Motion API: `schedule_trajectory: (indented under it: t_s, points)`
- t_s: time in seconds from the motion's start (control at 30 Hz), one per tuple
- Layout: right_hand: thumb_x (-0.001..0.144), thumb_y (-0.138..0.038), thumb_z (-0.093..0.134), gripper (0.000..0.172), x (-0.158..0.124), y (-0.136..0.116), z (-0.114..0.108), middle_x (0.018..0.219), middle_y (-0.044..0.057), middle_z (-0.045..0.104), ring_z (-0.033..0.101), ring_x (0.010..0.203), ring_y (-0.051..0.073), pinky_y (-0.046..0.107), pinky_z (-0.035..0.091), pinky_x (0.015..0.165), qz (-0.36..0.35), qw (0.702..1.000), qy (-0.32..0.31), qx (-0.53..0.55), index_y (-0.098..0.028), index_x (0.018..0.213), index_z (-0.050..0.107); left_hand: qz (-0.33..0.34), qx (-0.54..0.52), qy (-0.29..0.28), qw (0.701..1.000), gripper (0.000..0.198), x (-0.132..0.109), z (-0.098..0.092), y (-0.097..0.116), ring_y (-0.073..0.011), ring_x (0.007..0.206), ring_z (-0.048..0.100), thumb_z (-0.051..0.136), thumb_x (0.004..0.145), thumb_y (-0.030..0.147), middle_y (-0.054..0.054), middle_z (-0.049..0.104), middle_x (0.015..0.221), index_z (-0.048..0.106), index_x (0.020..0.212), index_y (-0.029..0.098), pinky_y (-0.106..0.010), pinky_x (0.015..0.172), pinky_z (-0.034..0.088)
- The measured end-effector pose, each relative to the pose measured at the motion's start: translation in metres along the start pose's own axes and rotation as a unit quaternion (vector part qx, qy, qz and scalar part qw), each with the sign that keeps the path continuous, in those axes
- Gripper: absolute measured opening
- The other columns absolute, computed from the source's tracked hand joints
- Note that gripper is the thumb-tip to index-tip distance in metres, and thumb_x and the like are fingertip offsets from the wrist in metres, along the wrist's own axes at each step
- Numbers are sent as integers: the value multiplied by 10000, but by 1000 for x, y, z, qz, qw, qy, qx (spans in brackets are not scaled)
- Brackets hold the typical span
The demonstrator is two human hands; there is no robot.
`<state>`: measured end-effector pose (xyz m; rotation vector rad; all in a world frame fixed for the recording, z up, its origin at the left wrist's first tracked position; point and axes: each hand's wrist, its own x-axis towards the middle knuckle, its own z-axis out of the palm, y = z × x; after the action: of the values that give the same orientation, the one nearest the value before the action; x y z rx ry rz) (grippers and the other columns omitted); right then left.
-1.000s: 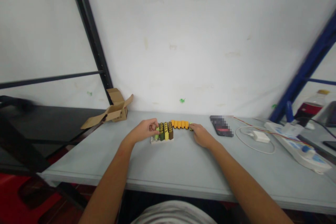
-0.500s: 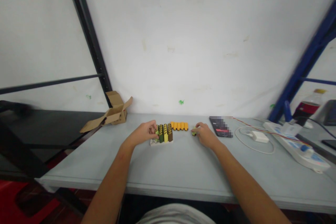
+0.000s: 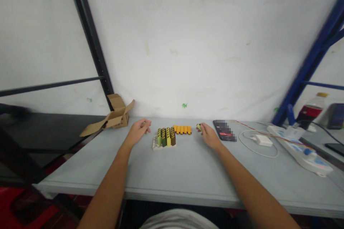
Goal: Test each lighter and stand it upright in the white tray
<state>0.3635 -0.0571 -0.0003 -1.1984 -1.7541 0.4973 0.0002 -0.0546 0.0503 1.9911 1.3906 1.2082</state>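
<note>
A white tray [image 3: 155,144] sits mid-table, bearing upright rows of light green, dark green, yellow and brown pieces [image 3: 168,138]; holes show at its left side. Behind its right end, several orange pieces [image 3: 182,129] lie side by side in a row. My left hand [image 3: 141,128] hovers left of the tray, fingers curled together; what they hold, if anything, is too small to tell. Right of the orange row, my right hand [image 3: 206,132] pinches a small light green piece [image 3: 199,127] at its fingertips.
An open cardboard box [image 3: 119,118] stands at the back left. To the right lie a dark phone [image 3: 225,131], a white charger [image 3: 264,140] with its cable, and a long power strip [image 3: 301,152]. A bottle [image 3: 311,109] of dark drink is beyond.
My left hand has moved left and up, away from the tray, uncovering its left side. My right hand has lifted slightly, and the green piece in its fingers shows more clearly.
</note>
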Motion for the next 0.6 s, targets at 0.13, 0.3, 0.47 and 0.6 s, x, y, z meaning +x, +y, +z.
schedule_trajectory:
  t_s: [0.13,0.3,0.47,0.6]
  points:
    - [905,-583,464,411,0,-17,-2,697,-9,547,467,526,112,240,374,491,43,971,31,234,-183,925,559,-16,78,68,994,467,7,10,-20,-164,508,523,408,890,584,-12,620,548,580,695,195,-274,550,377]
    - [798,-589,612,426,-1,-28,-1,613,-28,455,400,522,98,228,293,460,101,929,50,352,-164,774,606,-21,101,75,992,477,12,23,-35,-172,521,544,389,896,560,-9,618,525,575,640,204,-275,569,371]
    - [768,-671,590,497,-4,-33,1,619,-4,530,448,514,100,219,341,449,137,938,71,311,-182,705,533,-38,91,91,991,456,16,24,-43,-175,526,554,401,880,554,-10,616,519,580,646,207,-270,563,379]
    - [794,-665,543,470,-7,-41,0,495,-66,430,326,373,69,193,216,354,175,932,38,317,-204,727,485,-53,74,99,991,436,17,24,-45,-175,518,549,421,857,559,-9,617,520,582,653,209,-267,547,374]
